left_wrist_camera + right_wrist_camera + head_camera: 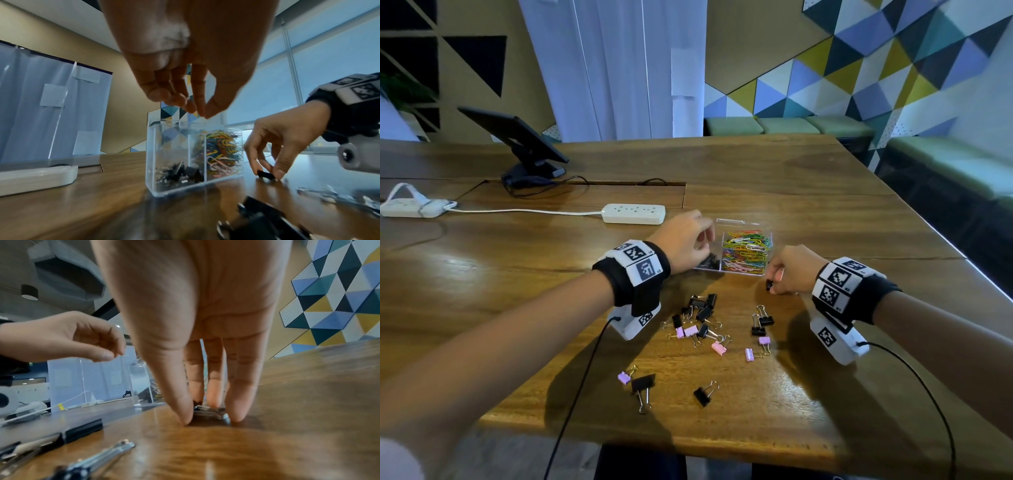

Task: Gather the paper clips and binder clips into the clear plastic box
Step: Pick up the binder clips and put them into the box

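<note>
Head view. Clear plastic box [743, 226], two compartments, on the table [825, 212]: paper clips [748, 251] fill the right one, a few black clips lie in the left. My left hand [685, 241] hangs over the left compartment, fingers drawn together, apparently holding nothing. My right hand [789, 270] pinches a black binder clip [769, 284] on the table just beside the box. Loose binder clips [705, 325], black and pink, scattered nearer me.

Left wrist view. Left fingertips [213, 107] bunched just above the box rim; nothing visible between them. Right hand [275, 146] pinches the black clip [266, 175] flat on the wood.

Right wrist view. Thumb [183, 410] and fingers straddle the clip [209, 413], tips touching the table.

Handling, as I judge: light, stiff, springy; wire handles flop and snag neighbours. Best taken by the black body, across its sides.
</note>
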The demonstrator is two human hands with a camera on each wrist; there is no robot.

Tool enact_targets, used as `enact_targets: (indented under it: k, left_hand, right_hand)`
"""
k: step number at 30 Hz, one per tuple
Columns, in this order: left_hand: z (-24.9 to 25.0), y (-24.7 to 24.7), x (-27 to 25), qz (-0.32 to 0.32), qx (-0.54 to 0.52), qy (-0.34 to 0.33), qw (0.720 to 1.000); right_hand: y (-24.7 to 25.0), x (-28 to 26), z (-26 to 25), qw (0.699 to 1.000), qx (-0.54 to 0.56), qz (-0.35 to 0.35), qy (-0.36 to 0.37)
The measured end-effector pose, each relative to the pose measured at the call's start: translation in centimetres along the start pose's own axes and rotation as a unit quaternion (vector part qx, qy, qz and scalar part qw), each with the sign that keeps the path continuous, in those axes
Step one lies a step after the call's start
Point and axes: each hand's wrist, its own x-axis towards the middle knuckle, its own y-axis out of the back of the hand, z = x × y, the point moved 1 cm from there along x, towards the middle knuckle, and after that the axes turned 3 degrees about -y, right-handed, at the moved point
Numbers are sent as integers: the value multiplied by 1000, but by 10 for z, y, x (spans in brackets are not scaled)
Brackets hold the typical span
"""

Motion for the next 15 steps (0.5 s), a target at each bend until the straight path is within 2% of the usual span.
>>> enact_targets:
  k: [4,8,11,15]
  left_hand:
    - [9,-8,-22,-129,-13,53,990]
    - [15,-22,-42,-264,26,114,958]
    - [20,-28,-50,-300,29,110,947]
    - [25,-31,-51,-302,33,78,950]
  right_hand:
    - [-2,-7,-4,999,3,-25,27]
    - [-6,-17,-10,993,-15,-89,77]
    - [-9,-27,-16,984,-43,-120,122]
    - [-13,-37,-24,975,-73,-142,153]
